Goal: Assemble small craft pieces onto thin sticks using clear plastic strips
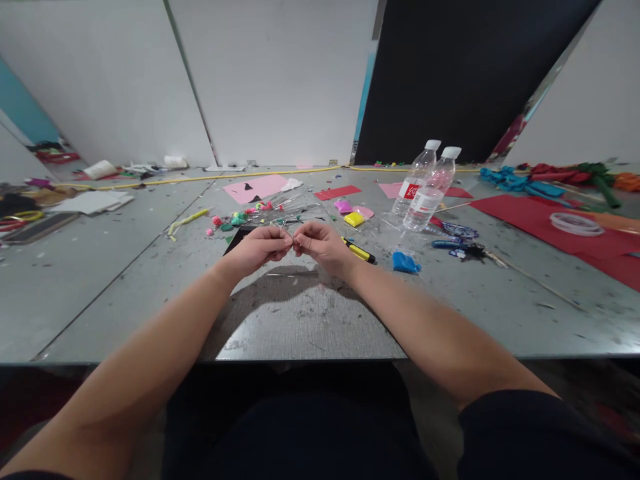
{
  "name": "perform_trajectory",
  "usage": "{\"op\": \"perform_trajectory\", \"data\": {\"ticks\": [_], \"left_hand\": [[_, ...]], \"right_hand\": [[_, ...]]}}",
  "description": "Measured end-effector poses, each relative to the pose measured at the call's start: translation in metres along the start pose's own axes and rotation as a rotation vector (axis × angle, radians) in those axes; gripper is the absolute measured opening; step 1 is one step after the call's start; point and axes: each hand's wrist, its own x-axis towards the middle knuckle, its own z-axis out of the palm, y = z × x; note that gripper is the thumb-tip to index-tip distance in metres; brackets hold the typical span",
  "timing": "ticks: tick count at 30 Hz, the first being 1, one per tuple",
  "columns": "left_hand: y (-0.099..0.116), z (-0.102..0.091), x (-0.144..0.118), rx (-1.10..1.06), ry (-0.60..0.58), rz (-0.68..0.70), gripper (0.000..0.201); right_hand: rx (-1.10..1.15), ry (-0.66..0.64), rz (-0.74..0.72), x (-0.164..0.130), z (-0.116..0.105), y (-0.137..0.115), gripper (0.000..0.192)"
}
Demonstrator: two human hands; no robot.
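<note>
Curled fingers (274,244) close together, scuffed grey tabletop (285,327), clear plastic bottles (424,200)

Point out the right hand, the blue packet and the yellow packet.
Right hand (325,249), head view: its thumb side.
Blue packet (405,263), head view: middle of its top.
Yellow packet (354,219), head view: middle of its top.

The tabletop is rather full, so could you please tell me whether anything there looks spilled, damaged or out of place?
No fresh spill is evident, but the grey table looks stained and flecked, and small pink and green pieces lie scattered beyond the left hand, which looks untidy.
</note>
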Motion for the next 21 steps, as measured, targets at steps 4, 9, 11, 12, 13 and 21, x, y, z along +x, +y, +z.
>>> {"op": "perform_trajectory", "data": {"ticks": [4, 9, 11, 12, 13, 21], "left_hand": [[0.000, 0.007, 0.000, 0.082, 0.058, 0.070, 0.027], [-0.002, 0.011, 0.001, 0.223, 0.142, 0.145, 0.022], [-0.003, 0.011, 0.001, 0.300, 0.171, 0.168, 0.022], [-0.003, 0.011, 0.000, 0.345, 0.185, 0.182, 0.022], [-0.004, 0.011, 0.000, 0.394, 0.201, 0.200, 0.021], [-0.001, 0.018, -0.004, 0.672, 0.262, 0.336, 0.021]], "right_hand": [[-0.034, 0.072, -0.042, 0.002, 0.001, 0.003, 0.043], [-0.084, 0.176, -0.051, 0.004, 0.004, 0.004, 0.043], [-0.112, 0.199, -0.057, 0.004, 0.005, 0.003, 0.042], [-0.123, 0.207, -0.060, 0.004, 0.005, 0.003, 0.040], [-0.130, 0.214, -0.062, 0.004, 0.006, 0.003, 0.038], [-0.087, 0.356, -0.027, 0.003, 0.009, 0.008, 0.027]]}}
